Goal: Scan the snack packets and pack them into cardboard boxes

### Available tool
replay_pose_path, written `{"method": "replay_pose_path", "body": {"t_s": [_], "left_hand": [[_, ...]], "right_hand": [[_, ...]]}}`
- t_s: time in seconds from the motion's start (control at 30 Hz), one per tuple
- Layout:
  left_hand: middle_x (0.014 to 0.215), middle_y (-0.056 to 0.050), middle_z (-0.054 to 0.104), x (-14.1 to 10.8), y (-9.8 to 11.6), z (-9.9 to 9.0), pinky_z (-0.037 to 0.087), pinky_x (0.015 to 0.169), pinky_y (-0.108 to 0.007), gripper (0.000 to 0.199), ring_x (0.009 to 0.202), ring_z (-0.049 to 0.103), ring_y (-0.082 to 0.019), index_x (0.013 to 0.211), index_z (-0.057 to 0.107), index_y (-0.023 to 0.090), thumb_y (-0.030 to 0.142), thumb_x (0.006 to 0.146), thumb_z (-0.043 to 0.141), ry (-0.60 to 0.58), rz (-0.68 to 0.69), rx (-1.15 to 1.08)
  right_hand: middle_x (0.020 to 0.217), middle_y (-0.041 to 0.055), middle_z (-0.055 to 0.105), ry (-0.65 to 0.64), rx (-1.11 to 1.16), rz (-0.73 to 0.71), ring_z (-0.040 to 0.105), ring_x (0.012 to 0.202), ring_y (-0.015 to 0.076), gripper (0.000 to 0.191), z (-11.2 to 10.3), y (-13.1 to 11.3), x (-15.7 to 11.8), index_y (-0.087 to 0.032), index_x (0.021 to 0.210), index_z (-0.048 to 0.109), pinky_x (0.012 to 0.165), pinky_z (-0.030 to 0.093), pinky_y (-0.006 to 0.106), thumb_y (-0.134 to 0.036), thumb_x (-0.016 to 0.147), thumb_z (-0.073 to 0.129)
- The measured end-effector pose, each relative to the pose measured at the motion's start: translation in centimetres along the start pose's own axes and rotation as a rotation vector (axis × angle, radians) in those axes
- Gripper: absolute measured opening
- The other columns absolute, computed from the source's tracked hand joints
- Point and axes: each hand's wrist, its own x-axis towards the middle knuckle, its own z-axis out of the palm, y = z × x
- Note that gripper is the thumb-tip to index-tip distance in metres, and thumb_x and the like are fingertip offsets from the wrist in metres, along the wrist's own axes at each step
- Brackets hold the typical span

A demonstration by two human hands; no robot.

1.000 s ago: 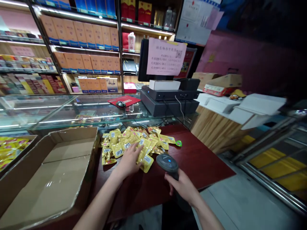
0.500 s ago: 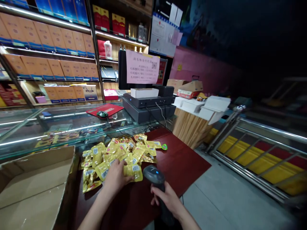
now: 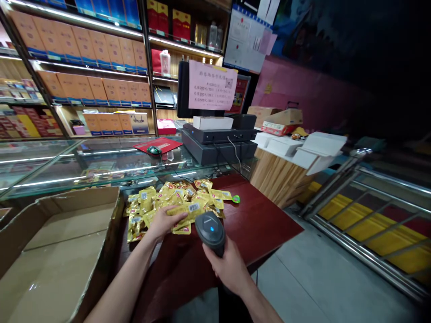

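Note:
My left hand (image 3: 165,223) pinches a gold foil packet (image 3: 193,208) between thumb and fingers, its printed barcode facing up. Under and behind it spreads a pile of similar gold packets (image 3: 145,198), several of them overlapping on the dark red tabletop (image 3: 259,215). My right hand (image 3: 229,264) is wrapped round the handle of a dark grey barcode scanner (image 3: 210,229) with a lit blue spot on top. The scanner's head is close to the right end of the held packet; whether they touch I cannot tell. A green round tag (image 3: 236,198) lies at the pile's right edge.
An open cardboard box (image 3: 116,211) stands left of the pile. Behind it runs a glass display counter (image 3: 111,154) with a mouse (image 3: 153,150) on a red mat. A monitor (image 3: 183,89) sits above a dark cash drawer (image 3: 218,152). Metal railing (image 3: 387,179) stands at right.
My left hand has lifted a packet from the pile. My right hand has brought the scanner up and left, nearer to that packet. The whole view has shifted slightly.

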Motion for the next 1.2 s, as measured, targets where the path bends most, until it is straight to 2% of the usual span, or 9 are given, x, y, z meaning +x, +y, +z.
{"method": "replay_pose_path", "body": {"t_s": [0.1,0.23,0.37,0.73,0.93,1.03,1.1,1.2], "left_hand": [[0.087,-0.008,0.079,-0.3,0.0,0.6,0.056,0.063,-0.027,0.051,0.068,0.07,-0.019,0.089,0.079,0.013,0.048,0.053,0.092,-0.063,-0.004,-0.065],[0.091,-0.01,0.08,-0.4,-0.3,0.6,0.058,0.068,-0.029,0.053,0.071,0.073,-0.019,0.093,0.079,0.013,0.044,0.053,0.093,-0.148,-0.048,-0.099],[0.088,-0.01,0.08,-0.3,-0.6,0.6,0.058,0.066,-0.027,0.047,0.067,0.072,-0.018,0.088,0.078,0.012,0.043,0.055,0.093,-0.13,-0.044,-0.111],[0.09,-0.01,0.08,0.1,-1.0,0.0,0.061,0.069,-0.031,0.045,0.071,0.073,-0.02,0.089,0.078,0.012,0.039,0.056,0.092,-0.121,-0.041,-0.132],[0.083,-0.008,0.079,0.1,-0.8,0.2,0.059,0.065,-0.028,0.047,0.066,0.072,-0.019,0.088,0.078,0.012,0.038,0.052,0.093,-0.114,-0.045,-0.122],[0.086,-0.009,0.079,-0.1,-0.8,0.3,0.059,0.067,-0.03,0.049,0.068,0.072,-0.02,0.089,0.077,0.011,0.04,0.052,0.093,-0.133,-0.069,-0.127],[0.087,-0.01,0.079,-0.1,-0.7,0.4,0.059,0.069,-0.031,0.047,0.071,0.073,-0.02,0.088,0.077,0.011,0.041,0.054,0.092,-0.144,-0.05,-0.116],[0.087,-0.009,0.078,-0.4,-0.1,0.7,0.057,0.069,-0.029,0.044,0.073,0.072,-0.02,0.087,0.076,0.012,0.041,0.058,0.09,-0.115,0.046,-0.049]], "right_hand": [[0.052,0.0012,0.064,0.068,-0.047,-0.042,0.063,0.046,0.0196,0.029,0.6,-0.5,-0.2,-0.019,0.094,0.068,0.044,0.048,0.025,-0.046,0.083,0.067],[0.048,0.0008,0.063,0.099,-0.045,-0.028,0.065,0.046,0.0218,0.031,0.9,-0.2,-0.7,-0.018,0.098,0.07,0.045,0.05,0.026,-0.046,0.084,0.066],[0.05,0.0014,0.065,0.116,-0.048,-0.037,0.067,0.048,0.0223,0.029,0.8,-0.1,-1.0,-0.019,0.096,0.072,0.046,0.051,0.026,-0.045,0.083,0.068],[0.05,0.0019,0.066,0.126,-0.096,-0.086,0.071,0.052,0.0223,0.027,0.8,0.0,-0.7,-0.016,0.096,0.071,0.049,0.053,0.024,-0.04,0.085,0.066],[0.048,0.0022,0.065,0.14,-0.11,-0.085,0.069,0.049,0.0224,0.026,0.9,-0.1,-0.8,-0.017,0.091,0.071,0.046,0.051,0.025,-0.042,0.085,0.065],[0.047,0.0013,0.063,0.142,-0.094,-0.076,0.067,0.046,0.0215,0.028,0.7,-0.3,-1.0,-0.017,0.092,0.07,0.045,0.05,0.025,-0.044,0.085,0.065],[0.048,0.0009,0.064,0.141,-0.074,-0.073,0.066,0.045,0.021,0.031,0.5,-0.6,-1.1,-0.017,0.094,0.07,0.045,0.05,0.025,-0.046,0.085,0.065],[0.048,0.0003,0.063,0.122,-0.038,-0.055,0.064,0.043,0.0202,0.035,0.2,-0.9,-1.3,-0.018,0.093,0.068,0.044,0.049,0.026,-0.052,0.084,0.066]]}}
